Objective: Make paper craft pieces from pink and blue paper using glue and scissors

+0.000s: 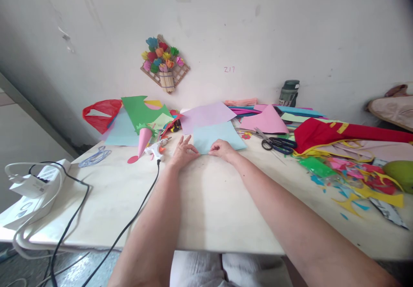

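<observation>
Clearly, blue paper: the light blue sheet (218, 133) lies on the table (209, 201) in front of the person, its far side over the near part of the lavender sheet (206, 115).
Left hand: this hand (185, 152) is partly spread, its fingertips at the sheet's near left corner, with no closed grip to be seen.
Right hand: the fingers of this one (222, 150) are gathered in and the tips meet the near edge; I cannot tell whether they pinch the paper or only press it.
Weight: very light, I'd judge, so a draught or a brushing sleeve could shift it.
Stiffness: probably thin craft paper, bendable, able to hold a crease.
Surface: looks matt, so dry fingertips should not slip much.
Fragility: likely to tear or wrinkle under a hard tug, and a stray crease would show.
Where to hold: the near edge, lightly between thumb and forefinger, or flat pressure near the corners.
Nearby: the glue gun (156, 150) beyond the left wrist; scissors (280, 145) well to the right.
</observation>
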`<state>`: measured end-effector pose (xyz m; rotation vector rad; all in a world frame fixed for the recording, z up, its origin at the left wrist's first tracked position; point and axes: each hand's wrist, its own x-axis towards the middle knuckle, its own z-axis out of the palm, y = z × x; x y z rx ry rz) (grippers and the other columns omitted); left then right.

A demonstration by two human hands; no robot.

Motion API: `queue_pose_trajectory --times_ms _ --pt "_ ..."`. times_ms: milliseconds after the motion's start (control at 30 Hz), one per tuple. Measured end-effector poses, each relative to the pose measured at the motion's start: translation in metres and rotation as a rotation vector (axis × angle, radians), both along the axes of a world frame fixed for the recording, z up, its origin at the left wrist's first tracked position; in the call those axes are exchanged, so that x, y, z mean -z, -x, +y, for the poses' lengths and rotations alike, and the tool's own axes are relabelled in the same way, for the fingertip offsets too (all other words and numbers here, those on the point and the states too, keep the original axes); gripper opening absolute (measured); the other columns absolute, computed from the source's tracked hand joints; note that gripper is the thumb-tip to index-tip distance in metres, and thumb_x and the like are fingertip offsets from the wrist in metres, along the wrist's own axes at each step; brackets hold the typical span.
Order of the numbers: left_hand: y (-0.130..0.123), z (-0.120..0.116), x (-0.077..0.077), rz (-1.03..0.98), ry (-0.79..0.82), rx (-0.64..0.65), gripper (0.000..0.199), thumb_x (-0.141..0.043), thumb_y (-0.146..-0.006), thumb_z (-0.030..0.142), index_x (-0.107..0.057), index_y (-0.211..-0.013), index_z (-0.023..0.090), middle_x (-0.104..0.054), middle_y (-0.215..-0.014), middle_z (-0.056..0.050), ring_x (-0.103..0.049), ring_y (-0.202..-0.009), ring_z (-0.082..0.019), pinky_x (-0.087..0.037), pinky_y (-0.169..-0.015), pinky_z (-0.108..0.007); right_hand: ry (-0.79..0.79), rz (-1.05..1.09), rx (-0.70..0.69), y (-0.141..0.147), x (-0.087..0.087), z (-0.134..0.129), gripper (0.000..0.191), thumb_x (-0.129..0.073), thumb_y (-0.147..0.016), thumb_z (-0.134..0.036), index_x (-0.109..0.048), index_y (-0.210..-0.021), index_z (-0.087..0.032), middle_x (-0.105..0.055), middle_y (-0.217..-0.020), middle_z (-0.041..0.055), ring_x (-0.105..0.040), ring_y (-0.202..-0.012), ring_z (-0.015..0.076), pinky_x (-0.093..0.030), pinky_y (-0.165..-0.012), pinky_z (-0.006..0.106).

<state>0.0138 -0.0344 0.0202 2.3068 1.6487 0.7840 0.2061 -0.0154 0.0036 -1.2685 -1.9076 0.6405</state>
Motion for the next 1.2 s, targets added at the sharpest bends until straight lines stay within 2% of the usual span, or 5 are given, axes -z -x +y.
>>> queue_pose_trajectory --times_ms 200,300,567,767,1200 --pt "0.002 0.001 0.003 -0.177 0.050 0.020 0.016 -0.062 -0.061 0.033 -0.062 -0.071 0.021 -0.020 -0.141 0.002 -0.034 -0.121 -0.020 -0.032 -0.096 -0.030 -0.051 -0.001 0.008 0.002 0.005 0.004 0.007 -0.068 -0.056 -0.016 -0.062 -0.058 -0.015 -0.048 -0.065 -0.0025 -0.044 -0.058 0.0076 -0.036 -0.057 0.020" --pt "0.004 0.002 0.005 -0.237 0.050 0.040 0.013 -0.064 -0.060 0.031 -0.062 -0.066 0.020 -0.019 -0.141 0.001 -0.037 -0.119 -0.021 -0.032 -0.095 -0.031 -0.065 -0.001 0.009 0.002 0.007 0.005 0.007 -0.069 -0.056 -0.016 -0.063 -0.060 -0.015 -0.048 -0.064 -0.0026 -0.044 -0.058 0.0078 -0.036 -0.057 0.020" --pt "0.002 0.002 0.004 -0.192 0.049 0.048 0.010 -0.062 -0.061 0.028 -0.064 -0.065 0.019 -0.017 -0.142 0.003 -0.016 -0.129 -0.020 -0.017 -0.103 -0.029 -0.064 -0.080 0.034 0.005 0.005 0.006 0.007 -0.069 -0.058 -0.019 -0.063 -0.058 -0.015 -0.052 -0.068 -0.0005 -0.047 -0.062 0.0089 -0.036 -0.059 0.020" --pt "0.001 0.003 0.003 -0.029 0.064 0.002 0.014 -0.058 -0.065 0.031 -0.064 -0.070 0.019 -0.018 -0.142 0.004 -0.008 -0.131 -0.018 -0.016 -0.103 -0.028 -0.058 -0.144 0.062 0.007 0.003 0.005 0.008 -0.067 -0.062 -0.021 -0.064 -0.060 -0.014 -0.054 -0.071 0.0009 -0.049 -0.066 0.0092 -0.037 -0.062 0.019" --pt "-0.008 0.002 0.001 0.169 0.200 -0.162 0.021 -0.049 -0.069 0.040 -0.060 -0.074 0.023 -0.019 -0.142 0.003 0.002 -0.131 -0.024 -0.004 -0.102 -0.046 -0.020 -0.212 0.159 0.011 0.001 0.002 0.014 -0.065 -0.064 -0.027 -0.061 -0.060 -0.015 -0.055 -0.076 0.0018 -0.050 -0.067 0.0097 -0.037 -0.062 0.019"
